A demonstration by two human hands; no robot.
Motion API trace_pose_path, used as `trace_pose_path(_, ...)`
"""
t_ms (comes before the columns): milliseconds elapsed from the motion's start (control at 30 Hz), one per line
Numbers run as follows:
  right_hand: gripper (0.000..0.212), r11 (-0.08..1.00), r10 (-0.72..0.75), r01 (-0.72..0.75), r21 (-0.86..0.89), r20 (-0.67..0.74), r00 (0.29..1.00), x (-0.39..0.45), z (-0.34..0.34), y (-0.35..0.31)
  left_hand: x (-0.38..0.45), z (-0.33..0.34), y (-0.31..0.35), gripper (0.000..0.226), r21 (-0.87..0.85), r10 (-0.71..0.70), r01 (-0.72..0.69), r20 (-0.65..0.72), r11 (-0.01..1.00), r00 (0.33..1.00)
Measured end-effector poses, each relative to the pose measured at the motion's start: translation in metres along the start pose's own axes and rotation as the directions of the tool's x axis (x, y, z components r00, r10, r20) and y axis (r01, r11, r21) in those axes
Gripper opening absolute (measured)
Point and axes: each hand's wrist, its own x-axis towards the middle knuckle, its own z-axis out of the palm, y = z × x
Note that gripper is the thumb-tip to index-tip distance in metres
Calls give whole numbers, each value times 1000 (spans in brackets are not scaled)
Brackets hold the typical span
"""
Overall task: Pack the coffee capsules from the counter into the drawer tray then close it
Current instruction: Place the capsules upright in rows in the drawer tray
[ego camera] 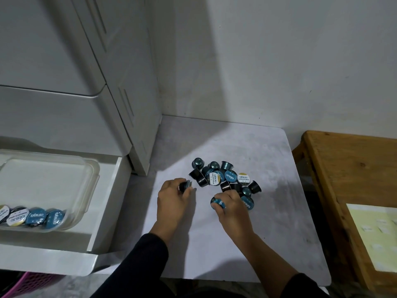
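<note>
A pile of several coffee capsules, dark-bodied with blue or white lids, lies on the grey counter. My left hand grips one dark capsule at the pile's left edge. My right hand holds a blue-lidded capsule at the pile's near side. To the left, an open white drawer carries a clear plastic tray. A row of several capsules stands along the tray's near edge.
A tall white drawer cabinet rises behind the open drawer. A wooden table with a yellow sheet stands right of the counter. A pink basket sits below the drawer. A white wall backs the counter.
</note>
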Motion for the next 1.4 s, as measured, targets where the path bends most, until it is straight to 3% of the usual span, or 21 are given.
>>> trace_pose_path(333,18,984,113,-112,138,3,994,5,-3,-8,-3,-9,9,17,-306,-190,186,19,934,982)
trace_pose_path(500,17,958,116,-95,270,-65,991,10,-11,-15,-6,-19,21,28,-449,-166,156,17,880,986)
trace_pose_path(667,26,822,251,-209,530,-9,968,28,-38,-49,-2,-36,35,32,-555,-126,126,39,822,991)
trace_pose_path(733,33,804,251,-201,559,-11,968,32,-53,-67,-1,-48,44,30,-585,-103,108,42,804,994)
trace_pose_path(867,22,780,212,-171,603,3,977,31,-76,-104,-4,-87,56,24,-597,-40,54,37,801,999)
trace_pose_path(1033,22,795,107,-124,593,63,992,29,-82,-150,-8,-147,52,26,-546,68,-34,41,837,997)
trace_pose_path(1167,23,804,18,-83,588,116,993,26,-66,-189,-11,-197,34,25,-490,69,-52,17,870,997)
trace_pose_path(1400,24,784,-92,-67,617,222,971,16,-5,-266,15,-290,-34,24,-369,105,-64,91,927,990)
